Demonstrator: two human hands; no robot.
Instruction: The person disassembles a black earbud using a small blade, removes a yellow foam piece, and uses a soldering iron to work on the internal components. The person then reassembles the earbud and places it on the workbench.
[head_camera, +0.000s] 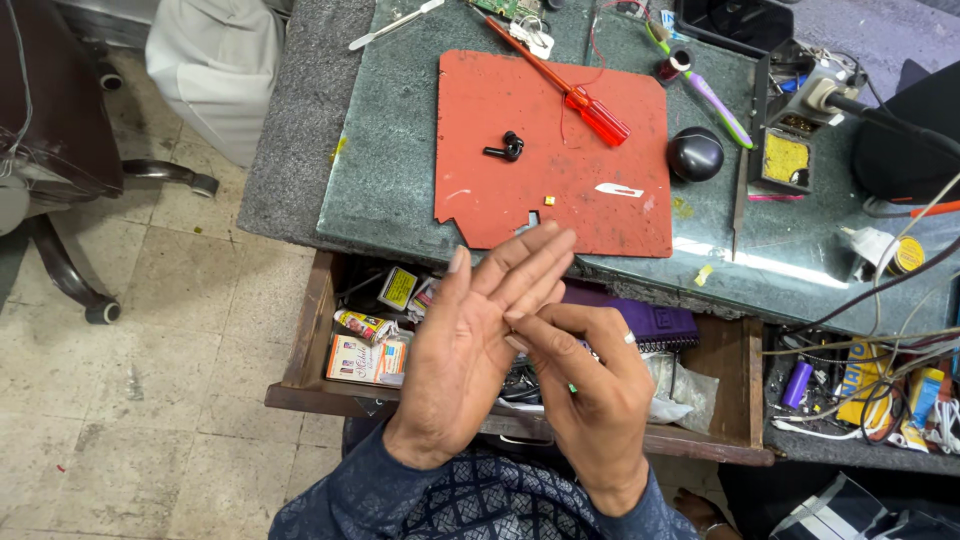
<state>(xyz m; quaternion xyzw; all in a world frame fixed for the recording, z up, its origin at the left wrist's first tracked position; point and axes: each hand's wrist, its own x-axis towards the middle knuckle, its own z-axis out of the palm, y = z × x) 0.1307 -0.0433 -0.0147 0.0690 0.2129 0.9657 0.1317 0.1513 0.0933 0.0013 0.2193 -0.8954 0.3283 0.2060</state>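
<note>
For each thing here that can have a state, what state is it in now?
Wooden drawer: pulled open, full of small items.
Left hand: open, palm up, fingers spread.
Right hand: fingertips pinched at the left palm; anything held is too small to tell.
Red screwdriver: lying flat on the red mat.

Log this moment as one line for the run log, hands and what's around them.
left hand: open, palm up | right hand: fingertips at left palm | below: open drawer | bench: red mat, red screwdriver
</note>
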